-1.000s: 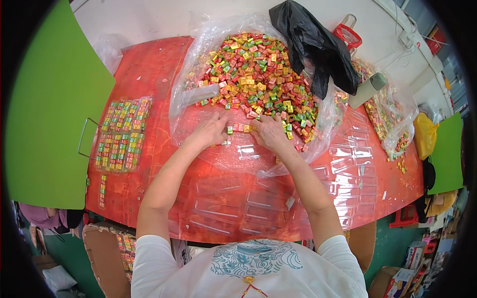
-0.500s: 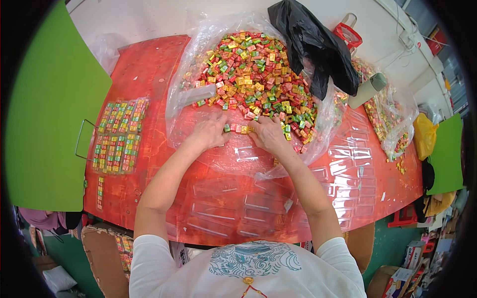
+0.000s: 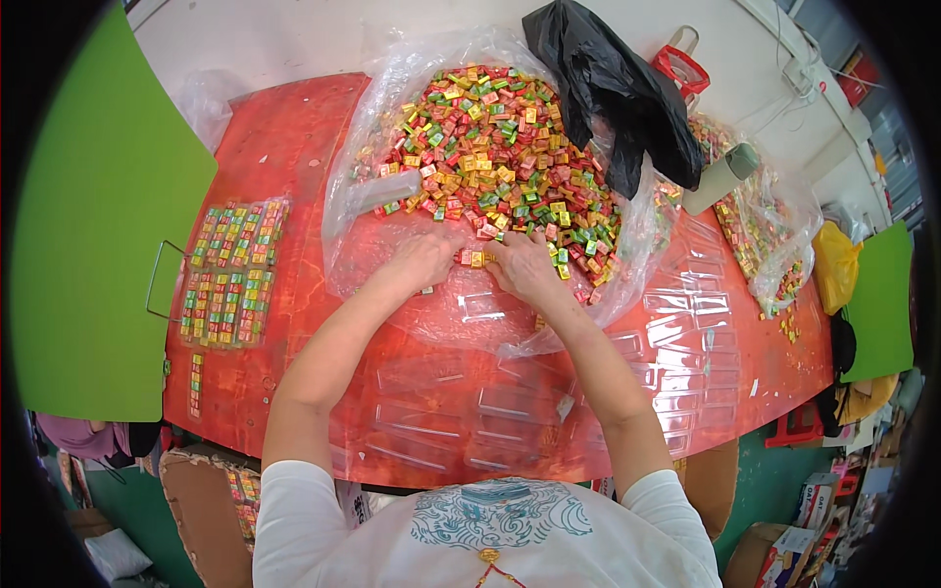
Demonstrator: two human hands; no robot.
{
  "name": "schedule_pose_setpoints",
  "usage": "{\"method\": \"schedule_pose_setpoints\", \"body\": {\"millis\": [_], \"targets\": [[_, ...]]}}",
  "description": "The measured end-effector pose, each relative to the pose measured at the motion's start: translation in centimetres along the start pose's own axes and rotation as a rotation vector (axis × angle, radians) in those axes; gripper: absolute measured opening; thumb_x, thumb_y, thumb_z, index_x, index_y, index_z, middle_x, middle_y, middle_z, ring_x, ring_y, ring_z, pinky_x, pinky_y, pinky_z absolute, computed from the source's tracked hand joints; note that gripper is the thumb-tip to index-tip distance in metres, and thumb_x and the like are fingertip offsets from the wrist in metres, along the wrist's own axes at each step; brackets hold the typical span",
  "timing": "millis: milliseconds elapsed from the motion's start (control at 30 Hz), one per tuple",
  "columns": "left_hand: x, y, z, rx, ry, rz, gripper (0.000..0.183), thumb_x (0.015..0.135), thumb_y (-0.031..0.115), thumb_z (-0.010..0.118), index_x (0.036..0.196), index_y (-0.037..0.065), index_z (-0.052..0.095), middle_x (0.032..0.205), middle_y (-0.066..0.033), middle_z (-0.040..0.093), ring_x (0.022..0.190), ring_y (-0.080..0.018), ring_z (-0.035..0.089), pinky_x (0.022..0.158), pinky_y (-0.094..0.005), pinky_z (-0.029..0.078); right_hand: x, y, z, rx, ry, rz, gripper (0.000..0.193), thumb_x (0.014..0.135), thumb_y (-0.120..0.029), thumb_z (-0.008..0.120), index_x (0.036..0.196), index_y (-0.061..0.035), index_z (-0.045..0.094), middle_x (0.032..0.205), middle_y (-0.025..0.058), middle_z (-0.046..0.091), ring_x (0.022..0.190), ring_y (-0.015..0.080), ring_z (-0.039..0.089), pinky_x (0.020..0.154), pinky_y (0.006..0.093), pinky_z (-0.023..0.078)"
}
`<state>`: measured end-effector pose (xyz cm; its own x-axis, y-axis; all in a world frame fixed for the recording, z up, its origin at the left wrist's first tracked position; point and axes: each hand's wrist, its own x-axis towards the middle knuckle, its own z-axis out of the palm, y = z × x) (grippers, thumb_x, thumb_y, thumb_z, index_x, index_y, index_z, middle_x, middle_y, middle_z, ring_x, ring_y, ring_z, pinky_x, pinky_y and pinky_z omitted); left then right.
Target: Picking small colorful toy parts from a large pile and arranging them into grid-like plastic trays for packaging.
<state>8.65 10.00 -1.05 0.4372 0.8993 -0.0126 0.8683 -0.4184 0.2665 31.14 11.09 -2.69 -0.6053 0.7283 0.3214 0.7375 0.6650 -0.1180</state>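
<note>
A short row of small wrapped candies [image 3: 474, 258] lies between my two hands, in front of the heap. My left hand [image 3: 428, 259] has its fingers curled at the left end of the row and covers part of it. At the other end, the bent fingers of my right hand [image 3: 524, 265] press against the candies. Just beyond my hands rises a big heap of red, yellow, green and orange candies [image 3: 500, 147] on a clear plastic sheet [image 3: 387, 257]. Below my fingers, a clear tray [image 3: 482, 308] rests on the sheet.
Filled candy trays [image 3: 230, 304] line the left of the red table [image 3: 284, 147]. Empty clear trays [image 3: 421, 416] spread nearby and to the right. A clear scoop [image 3: 387, 189] lies by the heap. A black bag [image 3: 627, 108] and a second candy bag [image 3: 774, 220] are at the right.
My left hand has shifted a little to the right along the row, and fewer candies show between my hands. My right hand stays almost in place.
</note>
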Motion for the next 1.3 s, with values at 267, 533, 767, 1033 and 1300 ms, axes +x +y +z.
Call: {"method": "schedule_pose_setpoints", "body": {"millis": [267, 533, 767, 1033, 1300], "targets": [[-1.2, 1.6, -0.5, -0.046, 0.076, -0.003, 0.033, 0.088, 0.014, 0.064, 0.121, 0.011, 0.061, 0.112, -0.0225, 0.059, 0.095, -0.0434, 0.065, 0.077, -0.0530, 0.054, -0.7, -0.3, -1.2, -0.017, 0.027, -0.029, 0.021, 0.085, -0.026, 0.069, 0.101, -0.0117, 0.066, 0.087, 0.0105, 0.062, 0.087, 0.0266, 0.063, 0.081, 0.0429, 0.040], [-3.5, 6.5, 1.4, -0.076, 0.033, 0.089, 0.033, 0.090, 0.015, 0.061, 0.122, 0.010, 0.058, 0.109, -0.0228, 0.058, 0.091, -0.0432, 0.066, 0.077, -0.0528, 0.054, -5.8, -0.4, -4.7, 0.014, -0.036, -0.035, 0.030, 0.082, -0.020, 0.073, 0.111, -0.0136, 0.065, 0.094, 0.0072, 0.062, 0.096, 0.0242, 0.061, 0.086, 0.0418, 0.040], [-4.3, 8.4, 1.7, -0.166, 0.106, 0.018, 0.043, 0.090, 0.017, 0.062, 0.130, 0.007, 0.051, 0.110, -0.0225, 0.057, 0.095, -0.0438, 0.065, 0.077, -0.0534, 0.054, -7.5, 1.5, -4.3, 0.128, 0.021, -0.006, 0.026, 0.083, -0.023, 0.072, 0.107, -0.0147, 0.067, 0.101, 0.0100, 0.064, 0.100, 0.0274, 0.063, 0.083, 0.0445, 0.042], [-6.1, 8.5, 2.2, 0.084, 0.134, 0.131, 0.064, 0.091, 0.028, 0.063, 0.147, 0.008, 0.040, 0.143, -0.0178, 0.045, 0.136, -0.0356, 0.040, 0.107, -0.0546, 0.035, -8.3, 1.9, -3.7, 0.078, 0.002, 0.031, 0.018, 0.084, -0.019, 0.070, 0.101, -0.0138, 0.068, 0.091, 0.0065, 0.061, 0.092, 0.0247, 0.062, 0.083, 0.0412, 0.043], [-6.2, 8.8, 2.7, 0.082, -0.095, 0.103, 0.075, 0.094, 0.040, 0.059, 0.154, 0.007, 0.029, 0.159, -0.0152, 0.030, 0.147, -0.0340, 0.027, 0.114, -0.0645, 0.021, -8.1, 0.6, -4.4, 0.047, 0.021, 0.032, 0.021, 0.083, -0.014, 0.068, 0.104, -0.0152, 0.069, 0.092, 0.0068, 0.061, 0.093, 0.0259, 0.061, 0.086, 0.0410, 0.041]]}}
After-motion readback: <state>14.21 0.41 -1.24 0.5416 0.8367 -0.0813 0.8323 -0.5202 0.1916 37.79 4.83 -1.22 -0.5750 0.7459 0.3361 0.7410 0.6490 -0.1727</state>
